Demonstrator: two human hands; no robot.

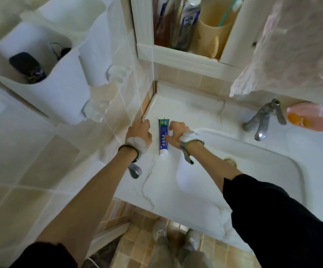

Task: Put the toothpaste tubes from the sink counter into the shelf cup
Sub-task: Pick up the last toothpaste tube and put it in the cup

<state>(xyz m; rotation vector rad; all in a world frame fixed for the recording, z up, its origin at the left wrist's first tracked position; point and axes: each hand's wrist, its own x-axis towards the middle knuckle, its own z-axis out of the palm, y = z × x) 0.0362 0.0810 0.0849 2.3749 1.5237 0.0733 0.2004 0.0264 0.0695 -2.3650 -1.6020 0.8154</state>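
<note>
Toothpaste tube (163, 136) lies flat on table (176, 190), cap toward person, just left of sink basin (253, 171). Right hand (176, 135) curled narrow, fingertips on tube, not yet gripping. Left hand (139, 133) open, empty, beside tube. Pinch mid-body (less slippery, I judge), lift, bring up to shelf cup (212, 35), which stands well above tube.

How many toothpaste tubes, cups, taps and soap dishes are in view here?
Toothpaste tubes: 2, a blue tube on the counter and a silver tube on the shelf
Cups: 1, beige cup
Taps: 1, tap
Soap dishes: 1, pink dish
Total: 5
</note>
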